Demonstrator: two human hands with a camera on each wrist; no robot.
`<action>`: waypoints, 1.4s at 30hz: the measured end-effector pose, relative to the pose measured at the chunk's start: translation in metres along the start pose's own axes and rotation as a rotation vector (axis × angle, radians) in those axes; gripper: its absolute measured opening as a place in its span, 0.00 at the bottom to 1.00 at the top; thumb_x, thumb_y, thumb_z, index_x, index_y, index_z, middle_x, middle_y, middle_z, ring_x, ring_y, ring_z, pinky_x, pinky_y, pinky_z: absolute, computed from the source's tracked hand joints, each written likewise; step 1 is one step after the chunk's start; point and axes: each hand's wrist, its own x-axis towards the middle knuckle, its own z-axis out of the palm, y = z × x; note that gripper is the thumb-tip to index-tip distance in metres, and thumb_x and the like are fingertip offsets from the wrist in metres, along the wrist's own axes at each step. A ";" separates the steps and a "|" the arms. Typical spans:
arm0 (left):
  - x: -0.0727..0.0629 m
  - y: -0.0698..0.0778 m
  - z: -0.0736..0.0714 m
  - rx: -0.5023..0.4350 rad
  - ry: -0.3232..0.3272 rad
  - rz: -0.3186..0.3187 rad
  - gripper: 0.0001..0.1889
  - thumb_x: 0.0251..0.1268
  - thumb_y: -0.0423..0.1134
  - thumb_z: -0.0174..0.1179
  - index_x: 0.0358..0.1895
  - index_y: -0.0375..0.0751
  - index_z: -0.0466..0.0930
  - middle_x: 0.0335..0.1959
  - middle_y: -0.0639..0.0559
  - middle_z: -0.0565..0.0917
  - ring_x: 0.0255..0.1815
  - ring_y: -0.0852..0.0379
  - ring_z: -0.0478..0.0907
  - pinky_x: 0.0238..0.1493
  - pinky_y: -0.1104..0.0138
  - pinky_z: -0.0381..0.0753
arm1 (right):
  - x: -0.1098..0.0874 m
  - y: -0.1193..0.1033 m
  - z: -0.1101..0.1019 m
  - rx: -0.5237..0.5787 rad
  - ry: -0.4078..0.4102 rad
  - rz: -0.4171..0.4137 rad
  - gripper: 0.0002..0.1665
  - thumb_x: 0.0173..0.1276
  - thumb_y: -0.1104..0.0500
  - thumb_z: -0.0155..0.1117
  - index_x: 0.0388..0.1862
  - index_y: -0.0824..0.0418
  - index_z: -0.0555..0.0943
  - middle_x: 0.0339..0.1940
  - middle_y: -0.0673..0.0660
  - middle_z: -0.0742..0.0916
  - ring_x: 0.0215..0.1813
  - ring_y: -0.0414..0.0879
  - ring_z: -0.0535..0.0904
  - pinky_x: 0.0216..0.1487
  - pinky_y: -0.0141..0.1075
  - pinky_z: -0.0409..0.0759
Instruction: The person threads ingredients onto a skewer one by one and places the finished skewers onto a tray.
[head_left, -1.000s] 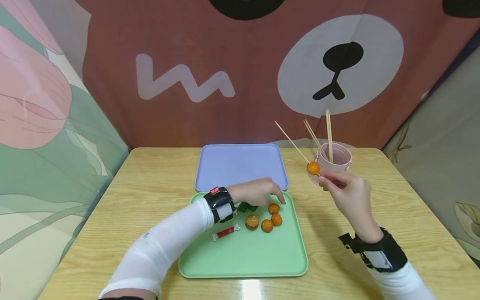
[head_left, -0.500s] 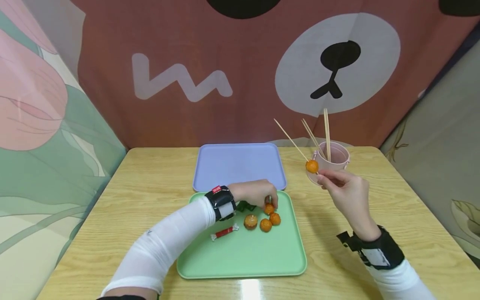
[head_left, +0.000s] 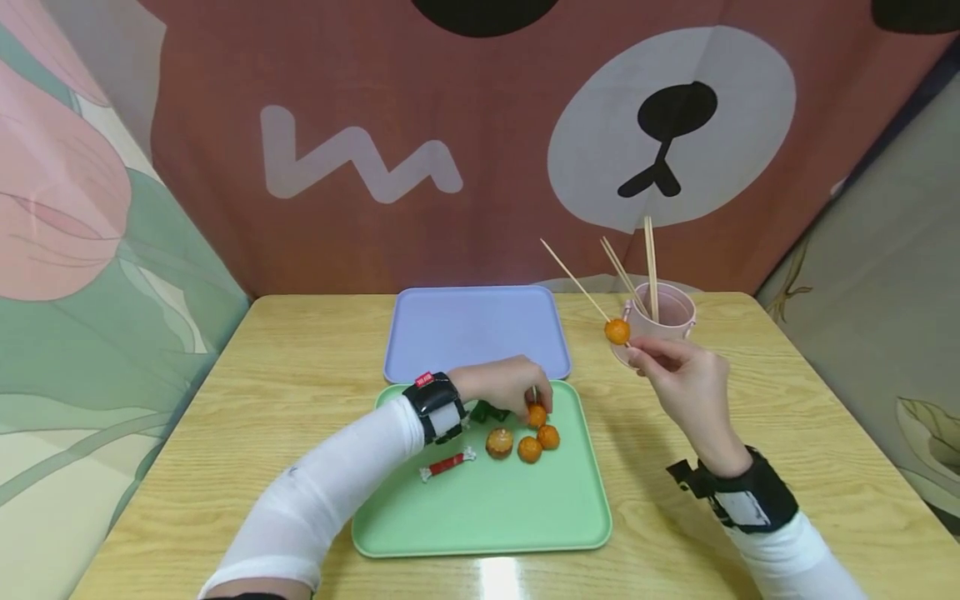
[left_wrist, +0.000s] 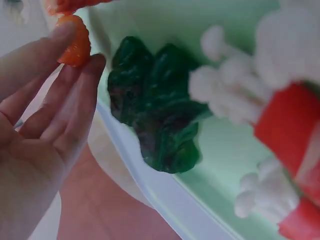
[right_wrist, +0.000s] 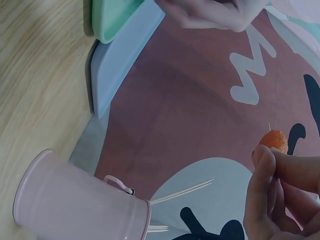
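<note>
My left hand (head_left: pixel 501 382) reaches over the far part of the green tray (head_left: pixel 480 517) and pinches a bumpy orange ball (left_wrist: pixel 76 45) between thumb and fingers. Two more orange balls (head_left: pixel 529 450) lie just in front of it, beside a brown round piece (head_left: pixel 499 443). Dark green leafy food (left_wrist: pixel 150 100) sits near that hand, partly covered by it in the head view. To the right, my right hand (head_left: pixel 686 387) pinches a thin wooden skewer (head_left: pixel 570 275) below an orange ball (head_left: pixel 617 332) threaded near its end. The skewer leans up and left, above the table.
Behind the right hand stands a pink bucket (head_left: pixel 678 308) with several skewers (head_left: pixel 651 267). A blue tray (head_left: pixel 480 329) lies beyond the green one. Red-wrapped white mushroom rolls (left_wrist: pixel 290 120) lie on the green tray. A patterned cloth (head_left: pixel 360 242) hangs behind the table.
My left hand has drawn back slightly left, and its fingers have closed on the far orange ball. The right hand still holds the skewer in nearly the same place.
</note>
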 end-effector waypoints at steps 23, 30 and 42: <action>-0.057 -0.019 -0.015 -0.827 0.490 0.085 0.18 0.53 0.29 0.66 0.50 0.36 0.79 0.44 0.47 0.84 0.47 0.52 0.81 0.51 0.62 0.80 | 0.020 -0.012 0.021 0.109 0.059 -0.043 0.06 0.55 0.67 0.72 0.33 0.67 0.87 0.28 0.61 0.88 0.26 0.22 0.74 0.28 0.15 0.72; -0.063 -0.015 -0.013 -1.145 0.664 0.109 0.17 0.59 0.25 0.59 0.53 0.34 0.77 0.45 0.50 0.84 0.46 0.56 0.80 0.50 0.68 0.80 | 0.024 -0.016 0.023 0.159 0.047 -0.027 0.07 0.56 0.67 0.71 0.34 0.67 0.87 0.29 0.62 0.88 0.25 0.24 0.75 0.27 0.16 0.73; -0.075 0.001 -0.024 -1.667 0.901 0.188 0.12 0.67 0.29 0.52 0.50 0.41 0.78 0.44 0.50 0.81 0.43 0.57 0.76 0.45 0.72 0.77 | 0.023 -0.027 0.029 0.228 0.027 -0.022 0.07 0.55 0.71 0.69 0.34 0.70 0.86 0.29 0.63 0.87 0.26 0.25 0.77 0.27 0.17 0.74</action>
